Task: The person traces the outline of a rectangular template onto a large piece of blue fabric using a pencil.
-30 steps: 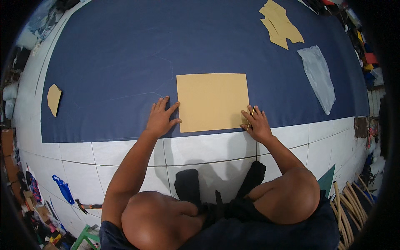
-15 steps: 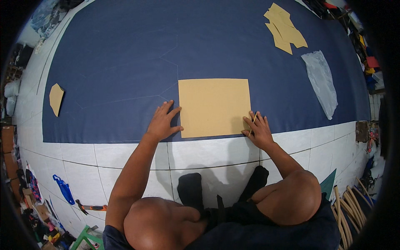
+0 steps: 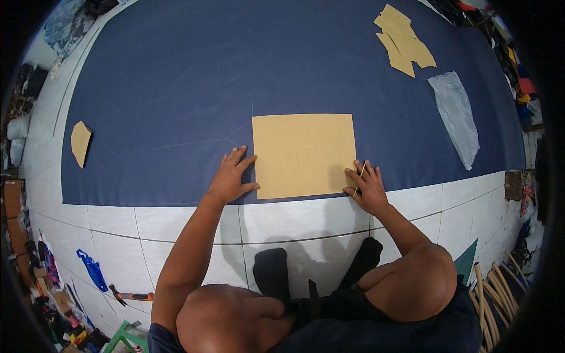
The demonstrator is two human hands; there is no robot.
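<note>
A tan rectangular sheet of card (image 3: pixel 303 154) lies flat on a large dark blue sheet of material (image 3: pixel 159 70), close to its near edge. My left hand (image 3: pixel 231 175) rests with fingers spread, thumb and index fingertip at the card's left edge. At the card's lower right corner, my right hand (image 3: pixel 366 183) touches the right edge with its fingertips. A thin yellow pencil-like stick (image 3: pixel 359 178) is held between the fingers of that hand. Fine pale lines (image 3: pixel 176 145) are drawn on the blue material left of the card.
Tan cut card pieces (image 3: pixel 401 41) and a clear plastic bag (image 3: pixel 456 117) lie on the material at right; a small card piece (image 3: pixel 80 144) lies far left. On the tiled floor (image 3: pixel 300 226) are a hammer (image 3: pixel 130 296) and a blue strap-like item (image 3: pixel 91 269). Tan rods (image 3: pixel 494 297) lean lower right.
The whole view has shifted slightly, so everything sits a little lower. Both hands keep their places at the card's edges, and the card has not visibly moved on the material.
</note>
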